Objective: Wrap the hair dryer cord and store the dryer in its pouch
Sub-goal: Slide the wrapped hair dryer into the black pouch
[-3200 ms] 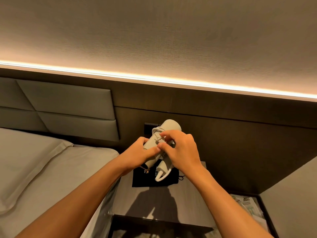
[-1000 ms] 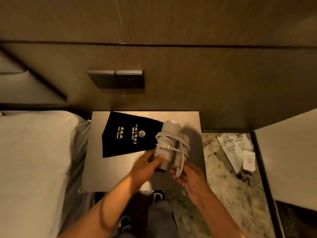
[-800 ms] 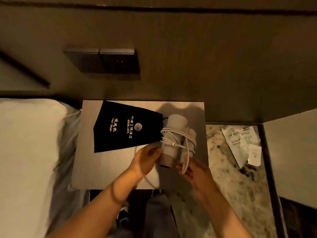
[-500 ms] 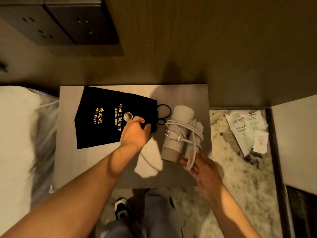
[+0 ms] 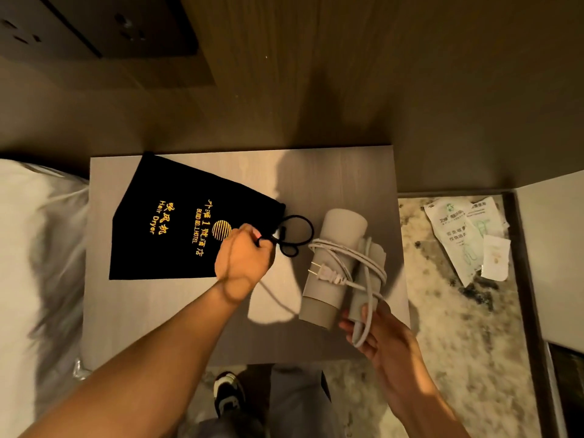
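A folded beige hair dryer (image 5: 335, 257) lies on the bedside table (image 5: 316, 178), its pale cord (image 5: 363, 263) wound around barrel and handle, the plug (image 5: 325, 273) resting on top. My right hand (image 5: 376, 339) holds the dryer's near end by the handle and a hanging cord loop. To the left lies a flat black pouch (image 5: 170, 229) with gold lettering, its mouth facing the dryer. My left hand (image 5: 243, 257) pinches the pouch's mouth edge beside the black drawstring (image 5: 294, 238).
A white bed (image 5: 34, 263) borders the table on the left. Paper sachets (image 5: 467, 235) lie on the marbled floor to the right, beside a pale surface (image 5: 556, 248). A wall socket panel (image 5: 94, 23) sits upper left. My shoe (image 5: 227, 393) shows below the table edge.
The view tilted from the wall down onto the table. The wrapped dryer came down beside the pouch. My left hand left the dryer and took hold of the pouch's mouth.
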